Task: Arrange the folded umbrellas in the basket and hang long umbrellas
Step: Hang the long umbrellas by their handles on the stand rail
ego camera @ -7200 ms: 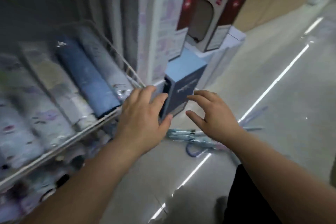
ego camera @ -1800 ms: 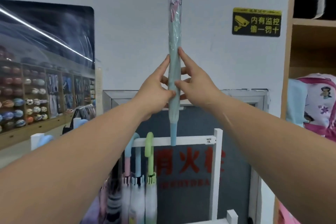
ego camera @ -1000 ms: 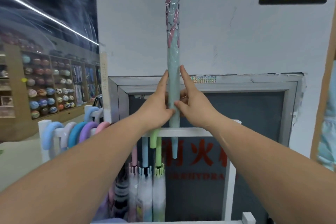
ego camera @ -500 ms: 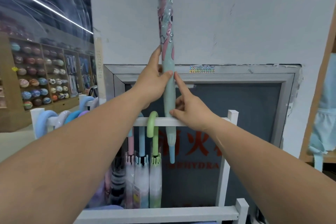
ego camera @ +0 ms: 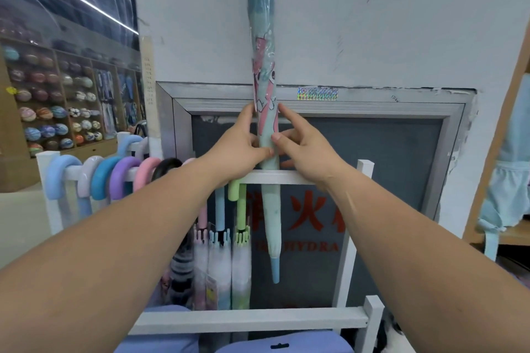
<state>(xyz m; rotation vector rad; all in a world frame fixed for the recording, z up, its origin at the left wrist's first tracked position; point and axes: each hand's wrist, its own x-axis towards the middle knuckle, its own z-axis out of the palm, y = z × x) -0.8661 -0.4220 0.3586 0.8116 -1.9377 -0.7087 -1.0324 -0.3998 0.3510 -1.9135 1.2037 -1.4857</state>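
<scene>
The head view looks at a white rack (ego camera: 315,178) that stands against a wall. Above the top rail of the rack, both hands hold one long umbrella (ego camera: 262,60), which is teal with pink figures and wrapped in clear plastic. It stands nearly upright, with its light blue tip pointing down inside the rack, below the top rail and well above the bottom rail. I cannot tell if it passes in front of the top rail or behind it.

The left hand (ego camera: 239,149) grips the umbrella from the left side, with the thumb across its front. The right hand (ego camera: 304,152) pinches it from the right side between the thumb and curled fingers, and its forefinger lies straight along the umbrella.

Left of the held umbrella, hanging umbrellas (ego camera: 220,252) hook over the top rail by green, blue and pink handles. Further left, a row of curved handles (ego camera: 114,178) sits on the side rail. Behind the rack is a grey-framed panel (ego camera: 387,152) with red characters.
</scene>
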